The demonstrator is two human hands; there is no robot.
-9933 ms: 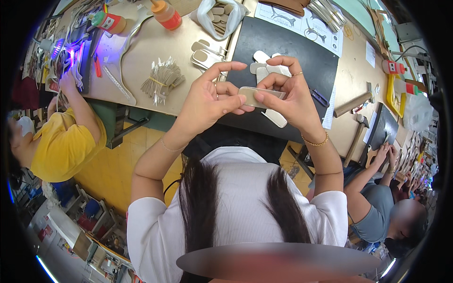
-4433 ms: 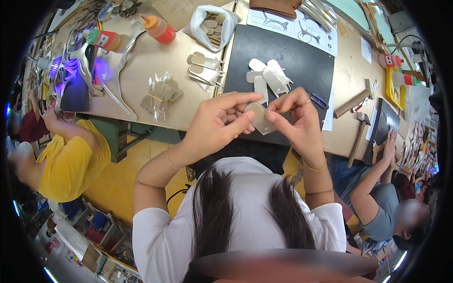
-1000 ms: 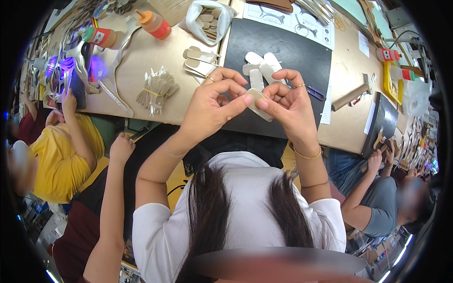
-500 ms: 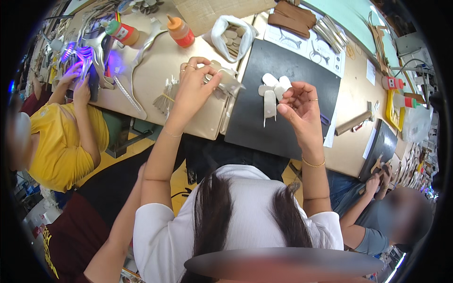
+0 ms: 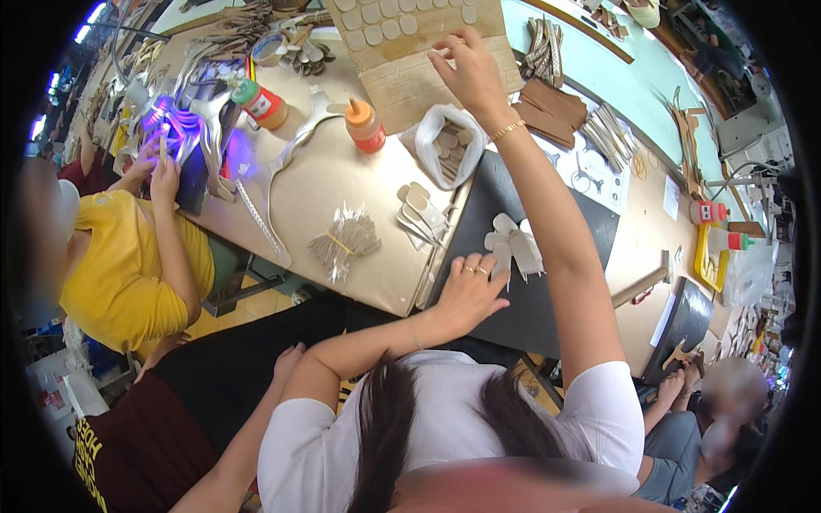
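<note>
On my feed, the red labels on a green-capped bottle (image 5: 261,104) and an orange-capped bottle (image 5: 366,130) are too small to read. The right hand (image 5: 464,67), half curled and seemingly empty, is over a cardboard sheet (image 5: 409,85) of oval pieces (image 5: 395,28), cut off at the top. The left hand (image 5: 469,295), loosely spread, palm down, is at white pieces (image 5: 517,248) on a black mat (image 5: 522,327); I can't tell whether it holds one

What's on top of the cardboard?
Rows of flat, rounded beige pieces lie on the cardboard. The right hand is over its right part, so anything directly beneath is covered; the picture's upper rim cuts off the far end.
</note>
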